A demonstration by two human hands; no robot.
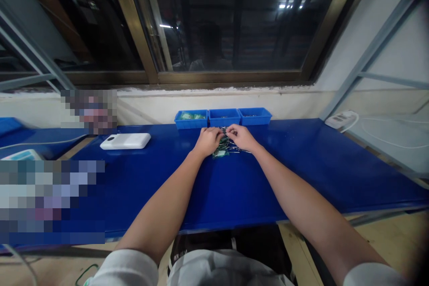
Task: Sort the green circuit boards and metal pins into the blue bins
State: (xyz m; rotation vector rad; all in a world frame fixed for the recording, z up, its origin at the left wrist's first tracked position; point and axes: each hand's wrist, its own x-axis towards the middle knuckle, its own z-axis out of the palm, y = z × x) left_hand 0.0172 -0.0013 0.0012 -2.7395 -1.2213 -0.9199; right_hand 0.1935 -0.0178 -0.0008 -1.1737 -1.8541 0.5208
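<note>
My left hand [208,140] and my right hand [241,137] meet at the middle of the blue work table [301,165], their fingertips closed on a small tangle of wire-leaded parts [223,132]. Just below them lies a heap of small green circuit boards [220,153] with thin metal leads, partly hidden under my left hand. Loose metal leads [239,149] fan out to the right beneath my right hand. The parts between my fingers are too small to make out clearly.
Several blue plastic bins stand along the table's back edge; the left one [191,119] holds green items. A white power bank [125,141] lies to the left. A white cabled device [342,119] sits at the far right, below a dark window.
</note>
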